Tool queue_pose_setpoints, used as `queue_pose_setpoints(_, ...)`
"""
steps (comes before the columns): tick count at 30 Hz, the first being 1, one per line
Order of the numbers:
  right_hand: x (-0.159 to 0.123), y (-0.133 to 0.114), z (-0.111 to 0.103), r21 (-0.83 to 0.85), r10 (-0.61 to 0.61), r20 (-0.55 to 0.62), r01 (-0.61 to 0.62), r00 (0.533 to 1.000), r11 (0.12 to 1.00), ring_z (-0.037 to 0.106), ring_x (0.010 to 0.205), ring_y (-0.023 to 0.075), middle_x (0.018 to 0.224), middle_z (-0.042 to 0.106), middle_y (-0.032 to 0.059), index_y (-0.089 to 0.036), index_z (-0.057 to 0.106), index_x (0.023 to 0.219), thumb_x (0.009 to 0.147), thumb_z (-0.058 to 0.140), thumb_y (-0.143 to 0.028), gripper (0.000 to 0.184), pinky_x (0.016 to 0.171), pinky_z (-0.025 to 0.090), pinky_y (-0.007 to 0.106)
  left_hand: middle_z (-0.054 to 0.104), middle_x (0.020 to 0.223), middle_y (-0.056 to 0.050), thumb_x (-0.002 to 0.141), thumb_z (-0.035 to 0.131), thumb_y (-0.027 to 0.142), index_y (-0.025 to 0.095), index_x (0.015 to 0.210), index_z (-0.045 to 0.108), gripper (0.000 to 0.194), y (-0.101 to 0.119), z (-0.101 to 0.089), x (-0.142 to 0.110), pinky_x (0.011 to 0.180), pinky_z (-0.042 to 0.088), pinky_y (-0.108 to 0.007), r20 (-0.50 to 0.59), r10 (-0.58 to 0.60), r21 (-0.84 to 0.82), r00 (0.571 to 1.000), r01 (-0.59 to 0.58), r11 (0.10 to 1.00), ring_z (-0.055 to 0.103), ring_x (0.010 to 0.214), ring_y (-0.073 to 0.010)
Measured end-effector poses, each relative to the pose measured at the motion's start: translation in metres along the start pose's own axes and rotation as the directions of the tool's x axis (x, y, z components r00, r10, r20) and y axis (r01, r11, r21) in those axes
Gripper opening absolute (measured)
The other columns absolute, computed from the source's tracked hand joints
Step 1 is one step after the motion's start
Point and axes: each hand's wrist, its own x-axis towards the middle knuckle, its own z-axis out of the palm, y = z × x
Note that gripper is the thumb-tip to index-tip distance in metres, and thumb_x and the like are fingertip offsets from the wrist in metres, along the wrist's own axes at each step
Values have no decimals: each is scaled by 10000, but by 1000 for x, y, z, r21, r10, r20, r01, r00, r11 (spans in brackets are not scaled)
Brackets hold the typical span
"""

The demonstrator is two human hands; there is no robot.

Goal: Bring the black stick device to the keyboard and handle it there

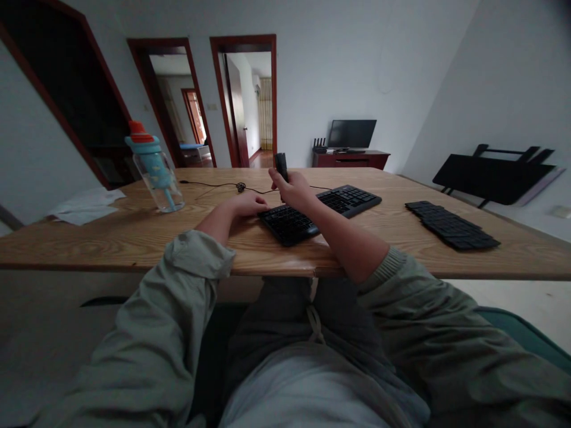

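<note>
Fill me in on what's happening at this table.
A person seated at the wooden table is busy at a black keyboard. The right hand grips a dark object, its top end pointing up, over the keyboard; what it is can't be made out. The left hand is at the keyboard's left end. Off to the right lie overlapping dark flat pieces; on the left stands a bottle.

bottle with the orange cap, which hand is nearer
Left. The left hand is at the keyboard, right of the bottle; the right hand, holding a black object, is farther right of it.
</note>
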Motion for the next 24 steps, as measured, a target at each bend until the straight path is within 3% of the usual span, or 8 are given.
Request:
queue_pose_setpoints(6,1,24,-5,112,119,-155,-102,981,988,571,569,174,555,506,21,-208,591,738,882,359,-894,738,549,427,287,722,770,-52,756,730,381,158,788,757,227,23,-8,-12,702,452,-310,-69,7,77,998,-1,997,610,733,-201)
queue_pose_setpoints(9,2,26,-5,151,140,-272,-102,952,983,572,568,178,547,483,19,-211,581,729,907,340,-868,722,545,433,295,770,908,-83,780,750,451,140,927,788,346,37,0,-14,767,477,-318,-131,70,17,989,-69,998,652,838,-219)
queue_pose_setpoints(12,1,24,-4,141,156,-353,-113,923,984,608,620,189,580,520,33,-210,574,737,919,346,-848,701,558,432,294,769,889,-94,753,790,527,131,964,796,448,47,14,-13,708,469,-312,-126,135,-24,983,-139,990,649,807,-216)
queue_pose_setpoints(16,-4,21,0,103,161,-308,-135,938,985,629,666,198,618,556,44,-213,560,768,891,400,-862,680,562,426,284,722,749,-65,722,821,500,133,901,792,409,55,27,-11,613,411,-289,-164,196,-17,967,-202,979,587,694,-176)
queue_pose_setpoints(20,-8,23,4,167,158,-288,-112,944,979,607,604,176,606,550,29,-214,538,767,913,355,-849,676,549,440,278,688,687,-30,723,798,407,143,822,774,283,56,28,-11,601,399,-279,-138,231,-14,963,-235,972,555,651,-153)
queue_pose_setpoints(24,-9,30,1,218,147,-114,-119,983,969,560,530,144,625,579,8,-209,547,772,861,569,-775,574,532,436,278,716,727,-43,718,749,324,144,800,771,200,46,20,-10,639,441,-292,-124,221,22,967,-220,975,592,670,-169)
